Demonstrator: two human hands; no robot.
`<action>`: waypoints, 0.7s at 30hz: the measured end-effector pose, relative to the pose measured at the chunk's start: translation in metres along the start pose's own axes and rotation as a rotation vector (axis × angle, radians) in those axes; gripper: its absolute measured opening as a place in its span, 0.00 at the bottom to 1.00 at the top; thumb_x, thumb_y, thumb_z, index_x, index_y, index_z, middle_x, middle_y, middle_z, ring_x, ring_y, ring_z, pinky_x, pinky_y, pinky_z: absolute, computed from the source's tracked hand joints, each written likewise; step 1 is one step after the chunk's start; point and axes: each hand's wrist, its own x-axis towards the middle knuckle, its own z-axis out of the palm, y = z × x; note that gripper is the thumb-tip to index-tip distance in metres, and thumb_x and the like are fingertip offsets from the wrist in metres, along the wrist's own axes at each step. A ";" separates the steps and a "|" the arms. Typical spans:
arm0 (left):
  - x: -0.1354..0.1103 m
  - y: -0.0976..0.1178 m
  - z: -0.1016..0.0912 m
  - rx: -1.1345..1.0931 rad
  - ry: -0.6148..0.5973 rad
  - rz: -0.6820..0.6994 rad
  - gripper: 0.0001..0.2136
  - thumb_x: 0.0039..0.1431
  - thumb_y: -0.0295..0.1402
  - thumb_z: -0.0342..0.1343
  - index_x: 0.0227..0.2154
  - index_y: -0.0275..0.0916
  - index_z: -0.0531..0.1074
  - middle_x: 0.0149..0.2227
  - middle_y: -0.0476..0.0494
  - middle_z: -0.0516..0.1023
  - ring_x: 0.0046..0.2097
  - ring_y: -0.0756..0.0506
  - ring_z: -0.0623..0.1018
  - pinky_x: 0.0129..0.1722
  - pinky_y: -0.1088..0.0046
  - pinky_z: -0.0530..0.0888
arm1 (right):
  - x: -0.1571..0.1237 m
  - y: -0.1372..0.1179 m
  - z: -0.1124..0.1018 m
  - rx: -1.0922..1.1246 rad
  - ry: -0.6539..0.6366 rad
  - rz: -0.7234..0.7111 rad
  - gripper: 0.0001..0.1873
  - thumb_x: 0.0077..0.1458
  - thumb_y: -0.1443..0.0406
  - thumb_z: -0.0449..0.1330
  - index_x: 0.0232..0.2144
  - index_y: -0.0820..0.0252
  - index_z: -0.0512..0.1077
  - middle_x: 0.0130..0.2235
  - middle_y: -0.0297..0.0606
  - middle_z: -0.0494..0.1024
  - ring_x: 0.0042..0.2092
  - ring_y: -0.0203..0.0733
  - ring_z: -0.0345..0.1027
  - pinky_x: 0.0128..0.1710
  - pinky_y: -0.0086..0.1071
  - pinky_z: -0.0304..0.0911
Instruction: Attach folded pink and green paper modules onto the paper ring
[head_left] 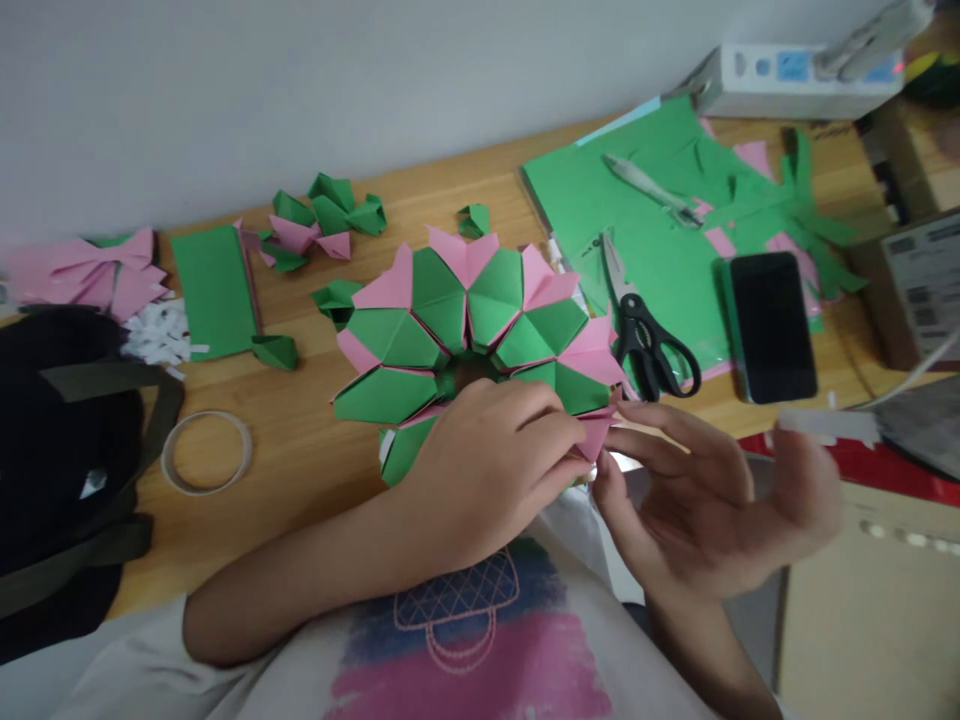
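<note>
A ring of folded green and pink paper pieces (469, 290), an origami wreath, stands in front of me over the desk's near edge. My left hand (495, 450) lies across its lower right side, fingers closed on a pink point (594, 435). From the right, my right hand (697, 490) brings several fingertips against the same pink point, pinching its outer edge. One finger of that hand is raised and blurred, with a small whitish strip (829, 425), perhaps tape, at its tip. The lower part of the wreath is hidden behind my left hand and forearm.
Black-handled scissors (649, 345), a utility knife (652, 188) and a phone (772, 325) lie right, by green paper sheets (577, 180). Loose folded pieces (330, 205), a tape roll (206, 452) and a black bag (67, 430) are left. A power strip (795, 80) stands behind.
</note>
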 end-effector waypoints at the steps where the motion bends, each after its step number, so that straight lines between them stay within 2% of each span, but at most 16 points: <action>1: 0.000 0.000 0.000 -0.008 -0.002 0.000 0.06 0.64 0.32 0.56 0.34 0.38 0.76 0.35 0.47 0.77 0.38 0.46 0.76 0.36 0.67 0.68 | 0.000 0.001 0.000 0.006 -0.008 -0.013 0.59 0.41 0.85 0.63 0.66 0.39 0.46 0.55 0.34 0.72 0.44 0.36 0.77 0.41 0.35 0.80; 6: 0.000 0.000 -0.001 -0.027 -0.014 -0.004 0.06 0.64 0.32 0.56 0.34 0.36 0.76 0.35 0.46 0.77 0.37 0.46 0.76 0.36 0.67 0.68 | 0.001 0.002 0.000 0.026 0.014 -0.002 0.58 0.41 0.85 0.63 0.65 0.39 0.47 0.55 0.33 0.73 0.45 0.35 0.77 0.42 0.35 0.79; 10: 0.002 -0.001 -0.003 -0.056 -0.025 -0.018 0.08 0.66 0.30 0.54 0.33 0.35 0.76 0.34 0.46 0.77 0.37 0.47 0.76 0.36 0.68 0.68 | 0.003 0.001 0.000 0.029 0.005 -0.006 0.57 0.40 0.85 0.63 0.65 0.40 0.49 0.55 0.33 0.73 0.43 0.36 0.77 0.40 0.34 0.80; 16: 0.004 -0.003 -0.009 -0.188 -0.015 -0.095 0.05 0.66 0.26 0.53 0.37 0.35 0.74 0.34 0.49 0.77 0.38 0.50 0.76 0.36 0.73 0.68 | 0.003 -0.001 0.001 0.058 0.053 0.009 0.53 0.42 0.84 0.63 0.64 0.43 0.52 0.53 0.34 0.74 0.40 0.36 0.78 0.40 0.36 0.79; 21: 0.004 -0.006 -0.013 -0.246 -0.066 -0.097 0.06 0.65 0.26 0.53 0.35 0.35 0.75 0.35 0.48 0.78 0.39 0.50 0.76 0.38 0.74 0.70 | 0.001 -0.002 0.006 0.090 0.080 0.026 0.51 0.44 0.84 0.62 0.64 0.44 0.52 0.52 0.34 0.74 0.40 0.35 0.77 0.39 0.34 0.79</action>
